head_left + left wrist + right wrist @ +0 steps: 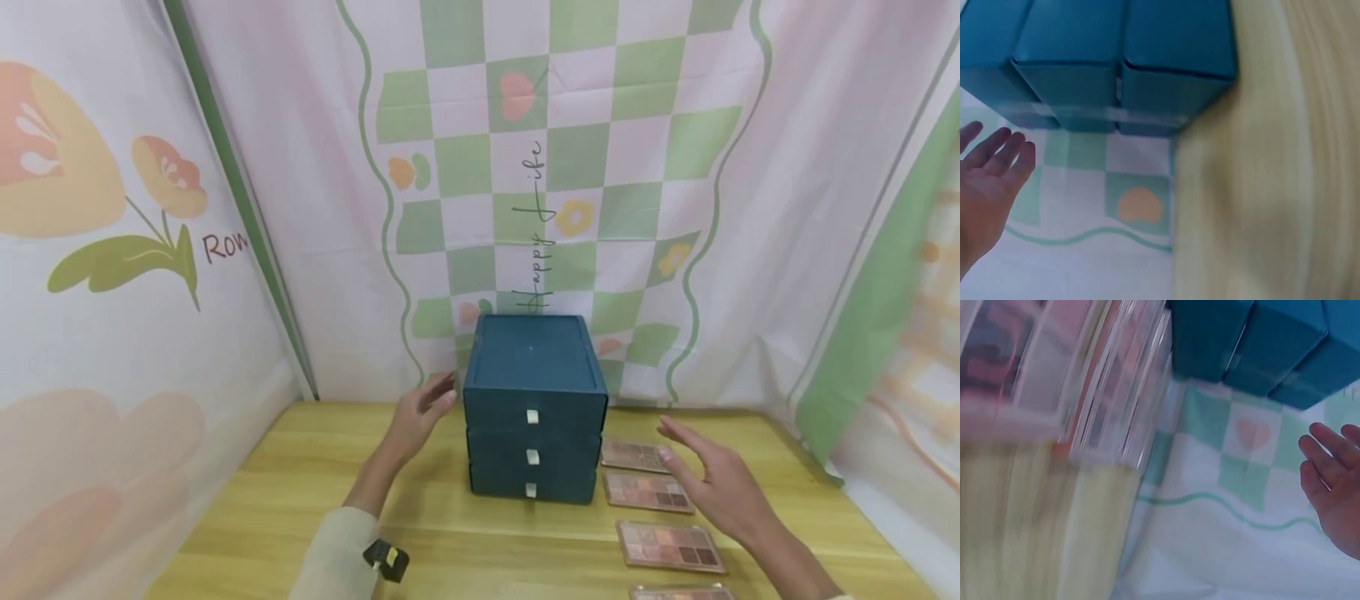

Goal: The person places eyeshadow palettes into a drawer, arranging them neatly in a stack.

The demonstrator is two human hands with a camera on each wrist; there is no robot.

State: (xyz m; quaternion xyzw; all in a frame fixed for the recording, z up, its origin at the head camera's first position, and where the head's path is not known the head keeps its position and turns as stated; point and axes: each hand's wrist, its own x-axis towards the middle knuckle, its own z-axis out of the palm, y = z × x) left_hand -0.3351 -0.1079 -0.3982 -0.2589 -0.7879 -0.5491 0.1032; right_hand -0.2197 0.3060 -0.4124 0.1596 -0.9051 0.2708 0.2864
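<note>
Over on the left, a white hanging cloth [90, 333] printed with peach tulips comes down to the yellow wood-grain worktop [247, 500], and here's a pale sleeve [337, 550] with a small black device [386, 560] at its cuff. Out of it reaches the left hand [416, 421], its grip spread, fingers stretched out and thumb apart, just beside the drawer box without touching it; the left wrist view shows the gap. Centre stage, that teal drawer box [532, 358] stands upright on the worktop, in front of a green-and-white checked backdrop [577, 50] lettered "Happy Life". Three drawers here, one above another: top tab [532, 417], middle tab [533, 457], bottom tab [531, 490], all pale, all on closed fronts, so whatever is inside is hidden. Now just right of the box, four flat palettes in a row running toward the viewer! The farthest palette [630, 456] lies close against the box's side, whether touching I can't tell; then comes the second palette [645, 492], then the third palette [667, 546], two rows of pans in pale, pink and brown, darkest at the right end; the nearest palette [682, 593] is cut off by the frame's lower edge. Right of them, the right hand [723, 487] hangs above the worktop, thumb overlapping the farthest palette in the head view, its grip spread too, fingers extended. Far right, a green-edged cloth [862, 333] closes the side.
</note>
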